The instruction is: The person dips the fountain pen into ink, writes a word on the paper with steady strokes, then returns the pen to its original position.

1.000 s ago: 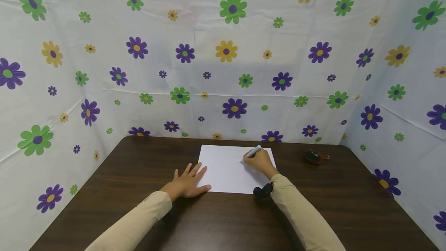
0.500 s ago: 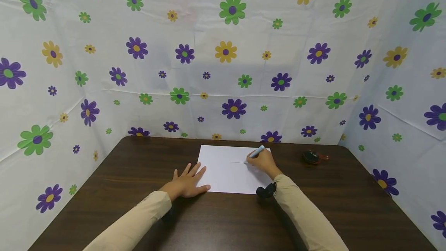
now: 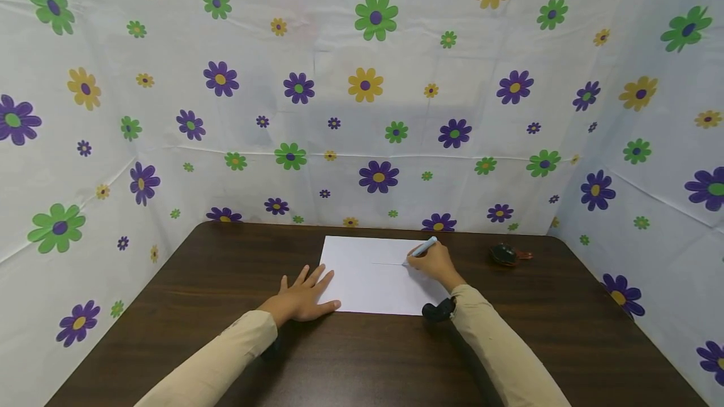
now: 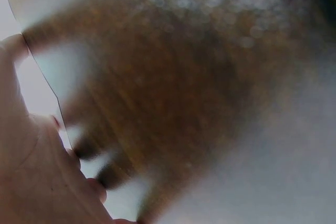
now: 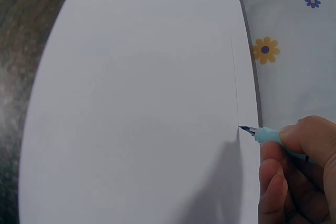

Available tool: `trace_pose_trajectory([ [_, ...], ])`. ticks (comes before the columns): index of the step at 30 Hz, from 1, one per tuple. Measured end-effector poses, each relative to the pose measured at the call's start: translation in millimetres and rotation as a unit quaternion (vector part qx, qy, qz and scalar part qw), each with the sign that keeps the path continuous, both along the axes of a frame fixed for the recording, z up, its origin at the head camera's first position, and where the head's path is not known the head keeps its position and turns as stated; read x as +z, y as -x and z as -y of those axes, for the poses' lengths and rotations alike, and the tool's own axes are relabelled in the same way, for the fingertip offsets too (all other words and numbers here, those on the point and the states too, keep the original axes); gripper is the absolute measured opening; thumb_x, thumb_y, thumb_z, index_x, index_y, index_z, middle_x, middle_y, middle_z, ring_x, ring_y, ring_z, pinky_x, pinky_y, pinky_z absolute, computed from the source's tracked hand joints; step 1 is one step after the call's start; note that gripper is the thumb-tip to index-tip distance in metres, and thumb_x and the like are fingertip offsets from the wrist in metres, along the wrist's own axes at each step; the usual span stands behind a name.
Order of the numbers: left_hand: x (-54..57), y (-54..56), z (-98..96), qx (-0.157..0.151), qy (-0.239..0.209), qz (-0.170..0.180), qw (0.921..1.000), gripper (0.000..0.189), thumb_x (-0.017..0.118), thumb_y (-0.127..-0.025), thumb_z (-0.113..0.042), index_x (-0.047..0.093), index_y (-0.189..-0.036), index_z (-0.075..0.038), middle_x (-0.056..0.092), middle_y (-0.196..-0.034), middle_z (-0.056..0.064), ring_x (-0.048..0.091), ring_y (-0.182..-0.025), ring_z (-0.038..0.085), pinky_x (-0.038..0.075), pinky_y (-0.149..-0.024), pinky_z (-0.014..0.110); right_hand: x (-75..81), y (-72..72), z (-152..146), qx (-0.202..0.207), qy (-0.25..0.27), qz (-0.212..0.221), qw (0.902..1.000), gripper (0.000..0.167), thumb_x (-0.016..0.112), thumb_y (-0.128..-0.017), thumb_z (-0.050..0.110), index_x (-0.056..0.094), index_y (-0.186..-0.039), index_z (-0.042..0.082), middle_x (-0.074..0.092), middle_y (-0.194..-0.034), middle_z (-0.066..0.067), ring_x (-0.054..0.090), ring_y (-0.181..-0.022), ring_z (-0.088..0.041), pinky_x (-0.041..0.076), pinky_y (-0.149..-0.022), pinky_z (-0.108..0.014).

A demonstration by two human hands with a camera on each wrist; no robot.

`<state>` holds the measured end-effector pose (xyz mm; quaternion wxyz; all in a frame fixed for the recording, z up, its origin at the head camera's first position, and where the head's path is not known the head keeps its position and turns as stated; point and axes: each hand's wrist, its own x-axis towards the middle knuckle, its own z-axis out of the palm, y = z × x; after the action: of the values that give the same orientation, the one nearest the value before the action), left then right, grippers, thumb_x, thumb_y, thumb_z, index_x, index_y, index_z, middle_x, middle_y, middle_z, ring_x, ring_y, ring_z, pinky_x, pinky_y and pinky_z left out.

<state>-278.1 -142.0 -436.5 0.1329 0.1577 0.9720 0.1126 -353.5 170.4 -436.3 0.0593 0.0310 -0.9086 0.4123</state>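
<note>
Well, behind it all hangs a white curtain (image 3: 334, 55) printed with purple, green and yellow flowers, and up against it stands a dark wooden table (image 3: 339, 363). On the wood, near the far edge, lies a white sheet of paper (image 3: 362, 287). The person's left hand (image 3: 305, 299) rests across its left edge, fingers spread wide, just as a second ago. The right hand (image 3: 437, 265) has slid further rightward over the sheet, thumb and fingers pinching a pale blue pen (image 3: 424, 247). Off to the right sits a small dark, glossy object (image 3: 504, 254) with a reddish end (what it is, I can't make out from here). The pen's dark nib (image 5: 245, 128) meets the end of one thin straight line (image 3: 386, 264), clearly longer now than a second ago.
</note>
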Motion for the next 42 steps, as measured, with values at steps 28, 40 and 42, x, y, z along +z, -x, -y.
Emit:
trace_pose_trajectory([
  [28, -2.7, 1.5, 1.1, 0.003, -0.005, 0.001, 1.0000, 0.082, 0.042, -0.090, -0.068, 0.021, -0.154, -0.023, 0.011, -0.162, 0.004, 0.005, -0.147, 0.038, 0.000, -0.105, 0.072, 5.6, 4.9, 30, -0.039, 0.040, -0.072, 0.9959, 0.013, 0.077, -0.078, 0.015, 0.077, -0.086, 0.005, 0.073, -0.078, -0.010, 0.066, -0.062, -0.015, 0.046, -0.053, -0.023],
  [40, -2.2, 1.0, 0.9, 0.003, -0.011, -0.001, 0.9999, 0.081, 0.040, -0.090, -0.069, 0.022, -0.154, -0.023, 0.012, -0.161, 0.004, 0.007, -0.147, 0.037, 0.000, -0.105, 0.072, -3.2, 12.8, 47, -0.081, 0.036, -0.056, 0.9945, 0.010, 0.077, -0.077, 0.015, 0.077, -0.080, 0.006, 0.069, -0.062, -0.003, 0.065, -0.062, -0.016, 0.051, -0.067, -0.034],
  [42, 2.1, -1.7, 0.0, 0.005, -0.008, 0.002, 1.0000, 0.078, 0.042, -0.091, -0.066, 0.022, -0.154, -0.023, 0.012, -0.161, 0.004, 0.007, -0.147, 0.037, 0.002, -0.106, 0.072, -4.0, 13.0, 49, -0.083, 0.037, -0.053, 0.9945, 0.010, 0.077, -0.077, 0.016, 0.077, -0.081, 0.007, 0.070, -0.063, -0.004, 0.066, -0.064, -0.018, 0.051, -0.069, -0.036],
])
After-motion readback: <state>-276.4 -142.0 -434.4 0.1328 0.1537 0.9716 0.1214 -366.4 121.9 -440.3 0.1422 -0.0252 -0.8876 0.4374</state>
